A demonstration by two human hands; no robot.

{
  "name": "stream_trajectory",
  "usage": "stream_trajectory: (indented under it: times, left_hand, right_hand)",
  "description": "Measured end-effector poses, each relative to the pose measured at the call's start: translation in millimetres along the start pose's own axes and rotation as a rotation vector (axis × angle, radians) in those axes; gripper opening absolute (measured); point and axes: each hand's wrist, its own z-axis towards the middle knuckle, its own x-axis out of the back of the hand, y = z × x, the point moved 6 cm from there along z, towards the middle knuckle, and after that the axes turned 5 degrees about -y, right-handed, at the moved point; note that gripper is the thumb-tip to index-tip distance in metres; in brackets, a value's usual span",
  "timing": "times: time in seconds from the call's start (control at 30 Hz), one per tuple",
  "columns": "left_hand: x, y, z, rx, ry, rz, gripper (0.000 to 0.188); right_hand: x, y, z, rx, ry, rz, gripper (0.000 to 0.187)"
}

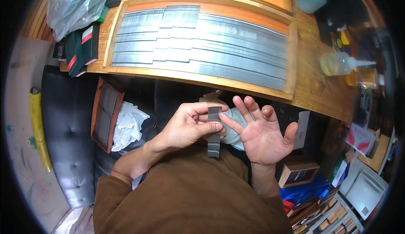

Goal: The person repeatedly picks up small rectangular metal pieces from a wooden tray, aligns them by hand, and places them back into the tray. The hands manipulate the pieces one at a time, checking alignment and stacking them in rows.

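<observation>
The left hand (181, 124) is clamped on a short stack of narrow grey strips (214, 139), thumb in front and fingers behind, and the stack hangs nearly upright just on the wearer's side of the wooden tray (291, 57), below its near edge. The right hand (265, 139) is spread apart beside it, palm showing, gripping nothing; its index finger reaches to the stack's edge, though I can't tell whether it actually touches.

Inside the tray lie rows of longer grey pieces (244, 48), with a stepped section left of the middle. The tray sits on a wooden table (312, 80). Left of the tray are dark green boxes (89, 44), with a clear plastic bag (78, 8) above them. Right of it stand a bottle with a green tip (311, 0) and, nearer the wearer, a bottle of yellowish liquid (337, 63).

Below the tray's left corner, a brown-framed box (96, 122) of grey pieces leans beside a white cloth (130, 124); farther left runs a yellow tube (39, 130).
</observation>
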Motion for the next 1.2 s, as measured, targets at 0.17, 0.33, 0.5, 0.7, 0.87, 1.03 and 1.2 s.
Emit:
stream_trajectory:
  times: [0.17,0.33,0.5,0.7,0.87,1.03,1.2]
  left_hand:
    - [3.4,0.3,-4.8,-0.013,-0.007,-0.025,0.042]
    - [2.0,-3.3,-3.6,-0.033,-0.025,-0.048,0.042]
    - [2.6,-1.7,-4.0,-0.023,-0.026,-0.037,0.042]
    - [4.3,-9.8,-6.3,-0.024,-0.059,-0.041,0.039]
    - [3.7,-8.8,-5.9,-0.025,-0.042,-0.037,0.038]
    - [1.2,-8.9,-5.7,-0.006,-0.048,-0.027,0.038]
    - [2.8,-8.4,-5.4,0.005,-0.035,-0.012,0.038]
  right_hand:
    - [-0.4,2.4,3.5,-0.001,-0.010,-0.001,0.068]
    - [-1.7,2.3,4.1,-0.015,-0.001,-0.018,0.066]
    - [-1.5,3.5,3.6,0.007,-0.009,-0.007,0.066]
    - [-0.4,4.1,5.1,-0.019,0.000,-0.010,0.064]
    - [-1.9,3.4,4.3,-0.022,-0.010,-0.027,0.065]
    - [-1.8,4.5,5.6,-0.030,-0.017,-0.026,0.066]
    - [-3.2,1.6,5.5,-0.028,-0.030,-0.034,0.067]
